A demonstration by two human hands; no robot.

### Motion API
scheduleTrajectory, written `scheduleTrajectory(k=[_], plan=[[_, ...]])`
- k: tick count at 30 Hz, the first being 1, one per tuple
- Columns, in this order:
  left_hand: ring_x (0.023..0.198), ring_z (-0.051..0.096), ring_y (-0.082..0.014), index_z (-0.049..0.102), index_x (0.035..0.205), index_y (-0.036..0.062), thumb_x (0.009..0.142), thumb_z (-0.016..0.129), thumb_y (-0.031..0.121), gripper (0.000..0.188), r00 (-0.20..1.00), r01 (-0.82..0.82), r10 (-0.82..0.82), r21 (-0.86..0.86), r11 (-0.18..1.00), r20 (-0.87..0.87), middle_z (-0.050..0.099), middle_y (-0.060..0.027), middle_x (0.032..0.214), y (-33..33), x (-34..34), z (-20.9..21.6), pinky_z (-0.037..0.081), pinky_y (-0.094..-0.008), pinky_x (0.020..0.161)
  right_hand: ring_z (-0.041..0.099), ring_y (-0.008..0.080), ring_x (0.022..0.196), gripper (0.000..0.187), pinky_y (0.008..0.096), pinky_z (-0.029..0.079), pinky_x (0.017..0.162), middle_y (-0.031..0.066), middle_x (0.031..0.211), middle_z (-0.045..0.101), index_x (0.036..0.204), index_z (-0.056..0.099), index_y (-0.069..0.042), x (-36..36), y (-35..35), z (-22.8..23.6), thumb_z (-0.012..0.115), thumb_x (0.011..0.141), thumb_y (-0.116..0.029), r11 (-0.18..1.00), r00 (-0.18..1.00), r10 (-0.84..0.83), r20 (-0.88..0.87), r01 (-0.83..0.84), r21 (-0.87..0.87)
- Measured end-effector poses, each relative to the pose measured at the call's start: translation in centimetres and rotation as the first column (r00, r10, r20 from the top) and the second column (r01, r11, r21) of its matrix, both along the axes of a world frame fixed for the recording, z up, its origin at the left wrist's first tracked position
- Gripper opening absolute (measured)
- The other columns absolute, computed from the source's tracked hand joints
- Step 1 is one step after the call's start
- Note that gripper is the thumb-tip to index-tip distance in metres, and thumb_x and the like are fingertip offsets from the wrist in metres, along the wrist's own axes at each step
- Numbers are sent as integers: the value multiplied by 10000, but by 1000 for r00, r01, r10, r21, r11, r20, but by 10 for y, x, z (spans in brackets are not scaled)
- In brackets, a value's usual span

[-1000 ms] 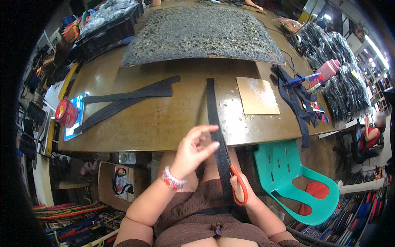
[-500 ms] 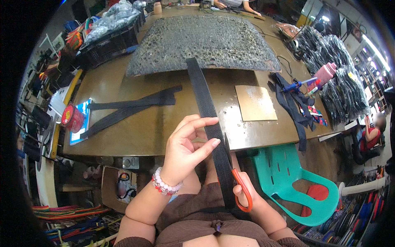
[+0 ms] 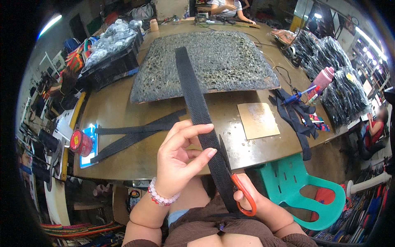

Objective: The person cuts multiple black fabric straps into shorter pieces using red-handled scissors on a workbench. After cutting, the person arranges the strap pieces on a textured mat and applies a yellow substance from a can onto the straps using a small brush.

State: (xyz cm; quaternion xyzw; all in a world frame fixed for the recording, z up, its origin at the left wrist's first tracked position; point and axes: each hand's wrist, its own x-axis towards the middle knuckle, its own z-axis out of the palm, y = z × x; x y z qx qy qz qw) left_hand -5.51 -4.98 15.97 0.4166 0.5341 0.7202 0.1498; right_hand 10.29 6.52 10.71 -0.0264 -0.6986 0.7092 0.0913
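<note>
Black webbing strip (image 3: 193,92) pinched in the left hand (image 3: 175,158), orange-handled scissors (image 3: 236,179) in the right hand (image 3: 252,187)

A brown worktop (image 3: 107,107) fills the middle of the frame. On it, at upper centre, lies a grey slab (image 3: 230,61) with a pitted surface. A green plastic chair (image 3: 284,173) stands at lower right, and plastic-wrapped black bundles (image 3: 345,94) are piled along the right edge. A black crate (image 3: 103,74) at upper left holds clear plastic bags (image 3: 119,37).

The webbing strip slants from upper centre down to lower centre, its top end overlapping the slab in the view. The left hand's thumb and fingers are closed on it near the middle of its length. Just right of its lower part, the right hand's fingers are wrapped around the scissors' handle; the blades lie along the strip's edge, and whether they touch it cannot be told.

Two dark strips (image 3: 140,127) cross at left centre. A tan cardboard piece (image 3: 257,119) lies right of centre, with a heap of black strips (image 3: 294,117) beyond it. Smaller still are a pink bottle (image 3: 323,78) and a blue glue gun (image 3: 293,98) at upper right, a red-lidded tub (image 3: 81,143) at left, and a beaded bracelet (image 3: 160,197) on the left wrist.
</note>
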Motion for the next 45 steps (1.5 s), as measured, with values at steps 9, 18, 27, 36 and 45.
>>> scheduleTrajectory(k=[9, 18, 27, 36, 45], plan=[[981, 548, -93, 543, 1262, -2, 752, 699, -129, 549, 996, -47, 44, 37, 998, 77, 408, -59, 1258, 3, -11, -7, 571, -212, 788, 419, 94, 654, 764, 269, 392, 571, -1, 692, 459, 976, 560, 13, -10, 1, -6, 525, 822, -735, 997, 998, -38, 48, 35, 63], [908, 582, -92, 534, 1264, -26, 741, 708, -139, 562, 998, -58, 58, 0, 998, 37, 407, -77, 1253, 8, 7, -10, 580, -214, 754, 419, 89, 654, 836, 267, 381, 563, -12, 684, 452, 1031, 568, 18, -7, 3, -5, 504, 791, -780, 999, 999, -29, 13, 30, -17], [904, 578, -92, 546, 1259, -16, 743, 720, -119, 554, 999, -50, 50, -16, 999, 17, 427, -87, 1239, 10, 19, -17, 587, -217, 724, 430, 93, 660, 764, 261, 392, 575, -3, 700, 467, 976, 570, 8, 4, 0, -5, 479, 839, -739, 995, 995, -101, 10, 100, 16], [1004, 590, -137, 586, 1225, 1, 762, 743, -49, 492, 986, 12, -13, -10, 1000, -165, 450, -91, 1233, 11, 12, -11, 576, -251, 790, 414, 115, 628, 738, 279, 379, 549, 13, 647, 440, 863, 543, -4, 7, 9, -11, 489, 835, -739, 982, 987, -158, 9, 156, 110], [937, 566, -88, 641, 1098, -21, 783, 681, -116, 331, 998, -26, 26, 4, 1000, -54, 482, -53, 1135, 22, 4, 1, 582, -200, 752, 413, 120, 631, 738, 281, 384, 568, 15, 654, 428, 851, 538, -2, 0, 19, 2, 502, 834, -738, 988, 989, -121, -79, 128, 86]])
